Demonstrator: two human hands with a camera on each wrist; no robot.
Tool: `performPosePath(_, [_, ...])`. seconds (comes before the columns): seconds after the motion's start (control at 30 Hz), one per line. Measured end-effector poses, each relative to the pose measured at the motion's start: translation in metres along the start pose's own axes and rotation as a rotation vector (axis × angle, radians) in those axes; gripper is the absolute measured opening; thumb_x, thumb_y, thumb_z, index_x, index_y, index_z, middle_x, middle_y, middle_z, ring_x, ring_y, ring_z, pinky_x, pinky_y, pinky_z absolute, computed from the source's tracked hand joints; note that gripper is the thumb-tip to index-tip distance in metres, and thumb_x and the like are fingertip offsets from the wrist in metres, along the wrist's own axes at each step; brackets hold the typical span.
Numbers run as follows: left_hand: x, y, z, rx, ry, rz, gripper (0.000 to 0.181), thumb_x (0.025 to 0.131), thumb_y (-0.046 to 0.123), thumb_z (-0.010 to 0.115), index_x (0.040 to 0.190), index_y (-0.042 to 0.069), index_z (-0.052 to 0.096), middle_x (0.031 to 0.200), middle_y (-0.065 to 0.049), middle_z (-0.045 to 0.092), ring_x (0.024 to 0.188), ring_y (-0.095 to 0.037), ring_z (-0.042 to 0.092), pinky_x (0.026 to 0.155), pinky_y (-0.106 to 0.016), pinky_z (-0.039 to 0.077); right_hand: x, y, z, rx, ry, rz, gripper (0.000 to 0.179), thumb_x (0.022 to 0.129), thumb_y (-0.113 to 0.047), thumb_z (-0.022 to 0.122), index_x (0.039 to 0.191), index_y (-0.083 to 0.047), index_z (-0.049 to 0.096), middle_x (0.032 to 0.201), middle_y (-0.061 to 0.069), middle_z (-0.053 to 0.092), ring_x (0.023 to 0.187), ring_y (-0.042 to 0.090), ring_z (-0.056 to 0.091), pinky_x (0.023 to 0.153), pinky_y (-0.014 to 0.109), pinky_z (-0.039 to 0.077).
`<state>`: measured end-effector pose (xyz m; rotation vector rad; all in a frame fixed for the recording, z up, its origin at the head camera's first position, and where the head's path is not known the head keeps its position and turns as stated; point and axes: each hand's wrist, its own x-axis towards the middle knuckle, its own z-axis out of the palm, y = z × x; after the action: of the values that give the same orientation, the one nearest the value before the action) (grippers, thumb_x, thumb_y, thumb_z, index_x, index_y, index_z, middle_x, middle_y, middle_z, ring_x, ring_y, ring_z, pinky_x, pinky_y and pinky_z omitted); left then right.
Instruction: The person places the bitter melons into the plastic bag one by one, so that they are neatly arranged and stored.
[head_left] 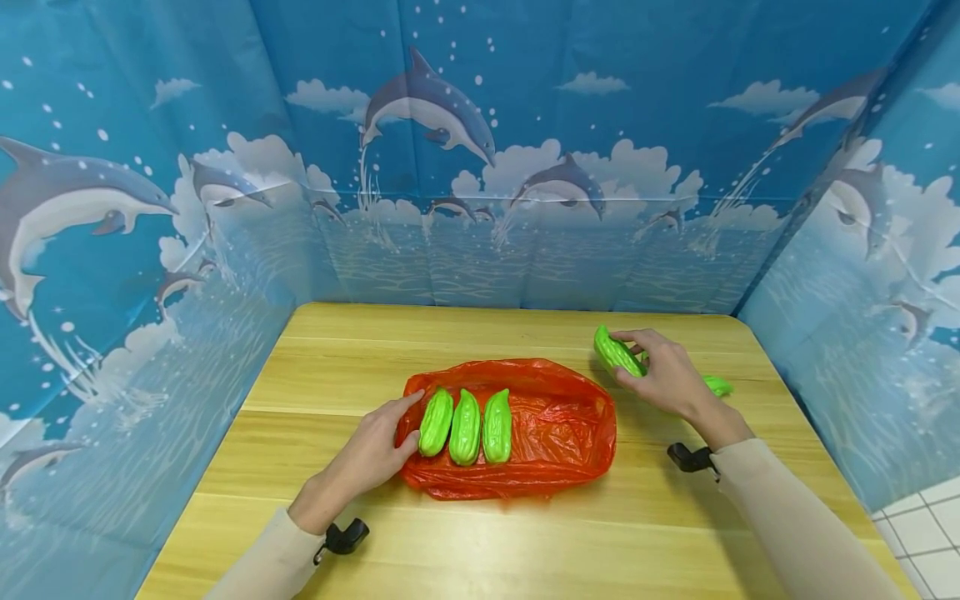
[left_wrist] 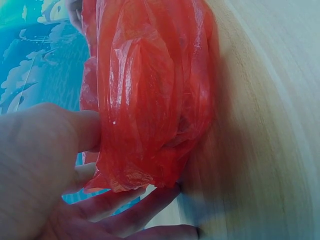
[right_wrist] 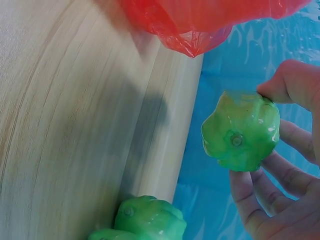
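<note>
A red plastic bag (head_left: pixel 558 433), spread wide like a shallow basin, stands on the table with three green bitter melons (head_left: pixel 466 427) side by side in its left part. At the bag's left end is my left hand (head_left: pixel 375 442), its thumb and fingers touching the rim; in the left wrist view the fingers (left_wrist: pixel 145 212) stretch out along the bag's end. My right hand (head_left: pixel 663 375) holds another bitter melon (head_left: pixel 617 352) between thumb and fingers, above the table beyond the bag's right end. The right wrist view shows this held melon (right_wrist: pixel 242 132) end-on.
More bitter melons (head_left: pixel 717 385) lie on the table at the right, partly hidden by the right hand. The wooden table (head_left: pixel 450 550) meets a blue dolphin-print curtain (head_left: pixel 525 250) at its back and sides. White tiles (head_left: pixel 930 533) show at the lower right.
</note>
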<state>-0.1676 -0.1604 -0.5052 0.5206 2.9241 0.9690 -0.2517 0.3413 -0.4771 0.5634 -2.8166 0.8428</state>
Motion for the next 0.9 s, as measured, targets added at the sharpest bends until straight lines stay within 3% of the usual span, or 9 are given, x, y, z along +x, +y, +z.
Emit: performPosePath(0.9, [-0.001,0.003,-0.001,-0.005,-0.013,0.004,0.064,0.111,0.009,0.074,0.171,0.001,0.055,0.168,-0.024,0.065,0.158,-0.046,0.063,0.131,-0.063,0.053,-0.004,-0.016,-0.006,-0.007,0.020,-0.046,0.058,0.106,-0.009,0.078,0.162,-0.003,0.065,0.154,0.029,0.068,0.123,0.047,0.074,0.098,0.060,0.067])
